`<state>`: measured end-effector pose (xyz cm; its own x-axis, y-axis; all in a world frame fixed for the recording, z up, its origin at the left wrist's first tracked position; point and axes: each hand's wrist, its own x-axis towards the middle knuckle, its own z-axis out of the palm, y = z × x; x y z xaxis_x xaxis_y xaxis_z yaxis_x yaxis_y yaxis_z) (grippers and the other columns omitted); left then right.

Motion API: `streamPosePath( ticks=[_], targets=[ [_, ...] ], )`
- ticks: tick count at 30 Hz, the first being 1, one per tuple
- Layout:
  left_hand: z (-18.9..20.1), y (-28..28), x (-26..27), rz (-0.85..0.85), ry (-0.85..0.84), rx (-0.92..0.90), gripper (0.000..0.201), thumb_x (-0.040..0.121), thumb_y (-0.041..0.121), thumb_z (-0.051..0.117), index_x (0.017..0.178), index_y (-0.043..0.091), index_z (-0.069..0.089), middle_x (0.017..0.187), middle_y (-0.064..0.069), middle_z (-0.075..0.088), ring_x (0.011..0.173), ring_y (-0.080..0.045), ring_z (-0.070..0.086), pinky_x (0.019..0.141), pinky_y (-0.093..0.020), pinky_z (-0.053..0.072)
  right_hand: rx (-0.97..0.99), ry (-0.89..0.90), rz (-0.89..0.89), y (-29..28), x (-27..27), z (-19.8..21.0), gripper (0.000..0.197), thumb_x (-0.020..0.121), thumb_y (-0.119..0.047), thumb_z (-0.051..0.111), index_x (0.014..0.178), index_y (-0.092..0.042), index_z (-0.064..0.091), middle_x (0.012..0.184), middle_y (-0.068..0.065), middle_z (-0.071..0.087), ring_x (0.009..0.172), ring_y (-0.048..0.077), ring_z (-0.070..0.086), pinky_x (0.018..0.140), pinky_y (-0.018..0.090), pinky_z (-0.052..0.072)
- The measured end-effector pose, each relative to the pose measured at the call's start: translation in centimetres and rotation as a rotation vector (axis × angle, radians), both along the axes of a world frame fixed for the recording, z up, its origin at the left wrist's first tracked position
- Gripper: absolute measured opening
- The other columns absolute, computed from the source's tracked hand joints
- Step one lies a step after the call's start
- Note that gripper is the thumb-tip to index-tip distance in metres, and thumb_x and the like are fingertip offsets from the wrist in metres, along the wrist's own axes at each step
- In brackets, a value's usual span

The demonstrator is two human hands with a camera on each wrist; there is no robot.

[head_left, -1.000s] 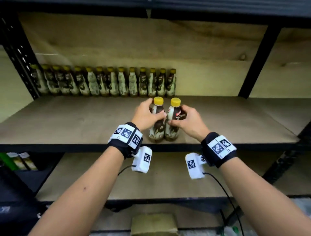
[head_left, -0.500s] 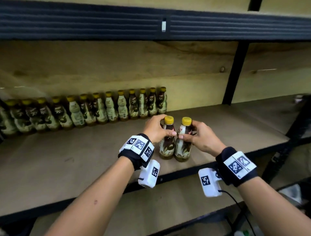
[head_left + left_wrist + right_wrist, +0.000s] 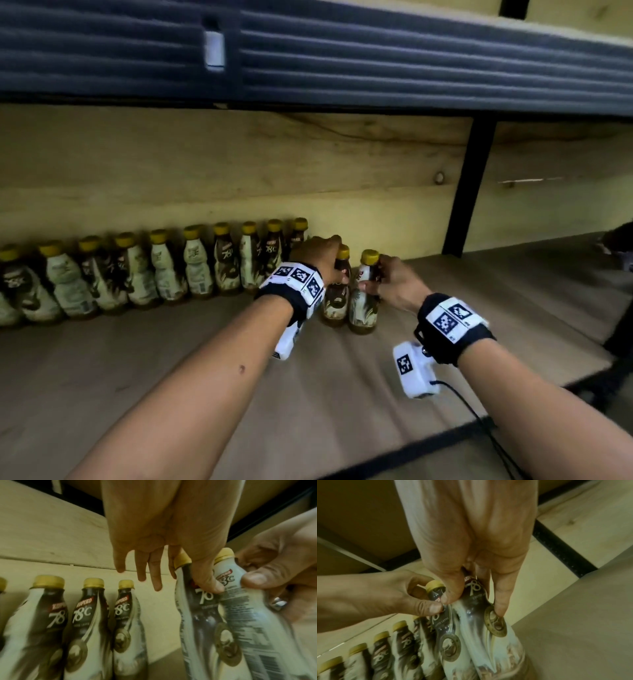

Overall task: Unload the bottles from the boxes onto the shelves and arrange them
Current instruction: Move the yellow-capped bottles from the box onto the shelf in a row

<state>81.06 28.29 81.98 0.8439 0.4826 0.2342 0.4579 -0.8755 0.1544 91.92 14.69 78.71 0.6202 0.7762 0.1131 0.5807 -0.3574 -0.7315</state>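
Two yellow-capped coffee bottles stand side by side on the wooden shelf (image 3: 205, 370), just right of the back row of bottles (image 3: 191, 270). My left hand (image 3: 334, 262) pinches the neck of the left bottle (image 3: 336, 301), thumb in front (image 3: 207, 585) and index finger behind it. My right hand (image 3: 373, 279) grips the upper body of the right bottle (image 3: 363, 310), thumb on one side and fingers (image 3: 500, 601) on the other. In the right wrist view the left bottle (image 3: 441, 623) and right bottle (image 3: 477, 609) touch each other.
A black upright post (image 3: 469, 185) stands at the back, right of the bottles. The dark beam of the upper shelf (image 3: 342, 61) hangs low overhead. Bare board lies in front of the row and to the right of my hands.
Both hands have carried the two bottles from the shelf's front edge to the back, up to the right end of the row. The view has tilted and shifted right.
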Motion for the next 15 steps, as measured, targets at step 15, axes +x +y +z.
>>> streamPosePath(
  ticks=[15],
  targets=[
    [1.8,9.0,8.4,0.203,0.143,0.054,0.066,0.075,0.05,0.075,0.121,0.009,0.051,0.124,-0.012,0.054,0.118,-0.033,0.049,0.099,-0.041,0.039,0.057,-0.047,0.137,11.5,10.1,-0.3,0.05,0.087,-0.025,0.07,0.133,-0.02,0.049,0.13,0.008,0.06,0.119,0.03,0.056,0.092,0.029,0.045]
  ],
)
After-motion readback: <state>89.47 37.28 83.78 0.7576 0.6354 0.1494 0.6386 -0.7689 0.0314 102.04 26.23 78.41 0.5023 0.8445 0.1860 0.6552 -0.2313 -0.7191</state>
